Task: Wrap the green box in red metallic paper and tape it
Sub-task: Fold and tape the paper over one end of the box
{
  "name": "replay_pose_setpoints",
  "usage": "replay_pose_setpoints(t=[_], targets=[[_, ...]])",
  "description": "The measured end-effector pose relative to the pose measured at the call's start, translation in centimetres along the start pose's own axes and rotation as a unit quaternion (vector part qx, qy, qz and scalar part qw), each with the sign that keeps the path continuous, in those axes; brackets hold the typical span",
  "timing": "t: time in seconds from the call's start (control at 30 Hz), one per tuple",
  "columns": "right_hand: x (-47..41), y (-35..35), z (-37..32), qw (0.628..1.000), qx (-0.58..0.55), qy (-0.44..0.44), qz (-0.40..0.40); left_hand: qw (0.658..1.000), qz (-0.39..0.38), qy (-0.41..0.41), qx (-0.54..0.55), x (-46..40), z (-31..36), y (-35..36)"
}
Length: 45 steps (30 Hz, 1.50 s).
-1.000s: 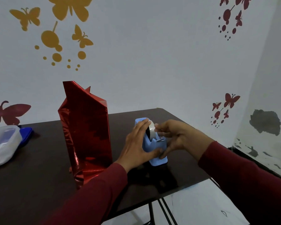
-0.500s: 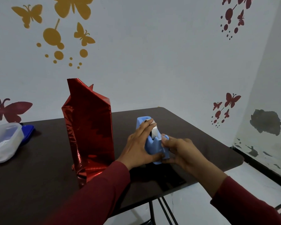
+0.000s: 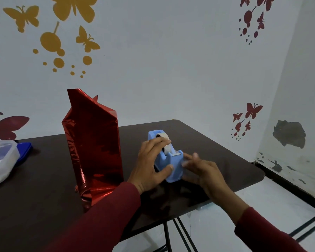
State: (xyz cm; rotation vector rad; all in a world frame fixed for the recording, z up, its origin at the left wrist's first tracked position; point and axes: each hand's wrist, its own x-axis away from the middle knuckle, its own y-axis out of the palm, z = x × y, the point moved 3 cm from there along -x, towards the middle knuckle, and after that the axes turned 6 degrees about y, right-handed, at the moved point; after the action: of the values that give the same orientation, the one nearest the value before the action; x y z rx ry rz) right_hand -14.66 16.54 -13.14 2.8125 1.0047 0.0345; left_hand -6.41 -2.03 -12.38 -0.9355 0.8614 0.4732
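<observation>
Head view: red-wrapped box (image 3: 94,142) stands upright, long axis vertical; open paper end up.

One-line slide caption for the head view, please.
Left hand grips the blue tape dispenser while the right hand reaches its front; the red-foil-wrapped box stands upright beside them.

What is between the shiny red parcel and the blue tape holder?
In the head view, the left hand lies between the red parcel and the blue tape holder, gripping the holder; behind it, bare table.
</observation>
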Motion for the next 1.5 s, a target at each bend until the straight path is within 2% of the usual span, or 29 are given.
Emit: replay_pose_setpoints(t=[0.07, 0.13, 0.4, 0.53, 0.63, 0.7, 0.77, 0.87, 0.93, 1.07, 1.2, 1.37, 1.5], targets=[[0.2, -0.2, 0.1, 0.999, -0.027, -0.024, 0.031, 0.997, 0.047, 0.045, -0.033, 0.0, 1.6, 0.0], [0.3, -0.4, 0.2, 0.998, -0.006, -0.046, 0.043, 0.993, 0.058, 0.078, -0.060, -0.2, 3.0, 0.5], [0.3, -0.8, 1.0, 0.988, 0.086, -0.112, 0.055, 0.994, -0.020, 0.057, -0.093, -0.4, 4.0, 2.1], [0.1, -0.9, 0.8, 0.992, 0.064, -0.092, 0.058, 0.990, -0.021, 0.076, -0.120, -0.6, 4.5, 2.0], [-0.3, -1.1, 0.7, 0.999, 0.001, -0.025, 0.042, 0.987, 0.007, 0.103, -0.122, -0.7, 5.2, 2.0], [-0.4, -1.2, 0.5, 0.997, -0.058, 0.016, 0.038, 0.992, 0.031, 0.078, -0.093, -0.8, 5.3, 1.8], [-0.1, -1.4, 0.2, 0.995, -0.093, 0.015, 0.030, 0.997, 0.065, 0.016, -0.043, -0.8, 5.1, 1.4], [0.6, -1.3, -0.2, 0.998, -0.036, -0.045, 0.009, 0.994, 0.079, -0.063, 0.045, -0.8, 4.4, 1.2], [0.8, -1.2, 0.0, 0.997, -0.014, -0.074, 0.012, 0.991, 0.075, -0.086, 0.068, -0.7, 3.9, 1.2], [0.8, -1.0, 0.1, 0.994, 0.009, -0.104, 0.032, 0.987, 0.073, -0.112, 0.089, -0.8, 3.6, 1.2], [0.6, -1.0, 0.5, 0.994, 0.020, -0.097, 0.052, 0.985, 0.083, -0.127, 0.086, -0.7, 3.7, 1.2], [0.7, -1.4, 0.4, 0.994, -0.002, -0.075, 0.082, 0.987, 0.136, -0.090, 0.012, -1.1, 4.8, 0.1], [1.4, -0.9, -1.4, 0.994, -0.022, -0.071, 0.083, 0.983, 0.159, -0.087, 0.024, -1.2, 5.0, -1.7]])
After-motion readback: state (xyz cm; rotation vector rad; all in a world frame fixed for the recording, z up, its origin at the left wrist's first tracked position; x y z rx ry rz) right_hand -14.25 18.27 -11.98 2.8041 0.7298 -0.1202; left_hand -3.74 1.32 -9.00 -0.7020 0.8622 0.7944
